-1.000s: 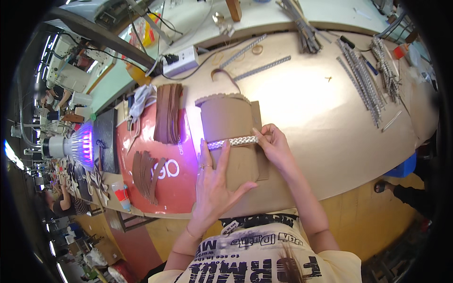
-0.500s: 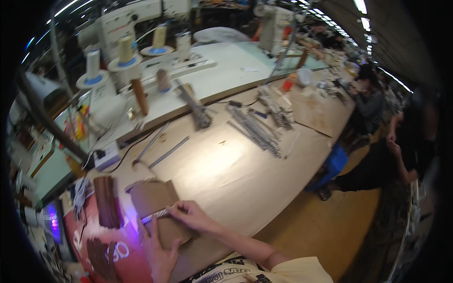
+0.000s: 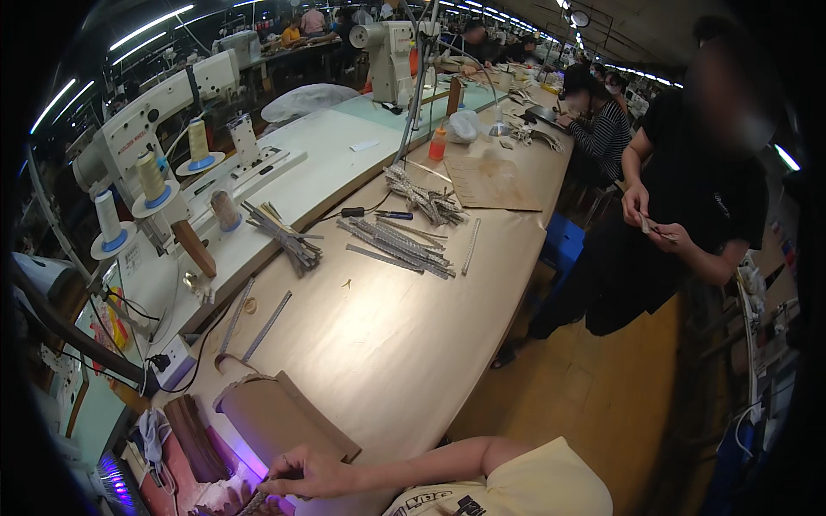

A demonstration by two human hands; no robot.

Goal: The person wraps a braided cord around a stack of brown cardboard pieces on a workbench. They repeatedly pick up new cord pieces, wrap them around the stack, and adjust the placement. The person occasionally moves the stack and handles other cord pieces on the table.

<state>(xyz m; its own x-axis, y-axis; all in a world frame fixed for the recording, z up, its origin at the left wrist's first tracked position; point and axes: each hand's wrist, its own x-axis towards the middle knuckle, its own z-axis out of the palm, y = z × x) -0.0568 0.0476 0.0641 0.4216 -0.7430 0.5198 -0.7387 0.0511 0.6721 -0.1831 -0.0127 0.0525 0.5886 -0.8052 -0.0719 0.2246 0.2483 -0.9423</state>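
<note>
At the lower edge, my right hand [image 3: 305, 473] is closed, thumb and fingers pinching the end of a narrow patterned strip [image 3: 253, 503]. That strip runs down out of the picture. Beside it, a pale shape washed out by purplish light seems to be part of my left hand [image 3: 225, 496]; its fingers cannot be made out. Just beyond my right hand lies a brown cardboard piece [image 3: 288, 421] with a curled, ragged far edge. To the left, a bundle of dark brown strips [image 3: 196, 437] rests on a red surface [image 3: 172, 486].
Grey patterned strips [image 3: 397, 247] lie in piles mid-table, near a pen [image 3: 394, 215] and a cardboard sheet [image 3: 495, 182]. A sewing machine [image 3: 159, 120] with thread cones [image 3: 153, 181] stands far left. At the right stands a person in black [image 3: 688, 189], beside a blue stool [image 3: 564, 241].
The view has swung up and to the right, so my hands now sit at the lower edge. The strip has left the cardboard and is in my right hand, off to the cardboard's near side.
</note>
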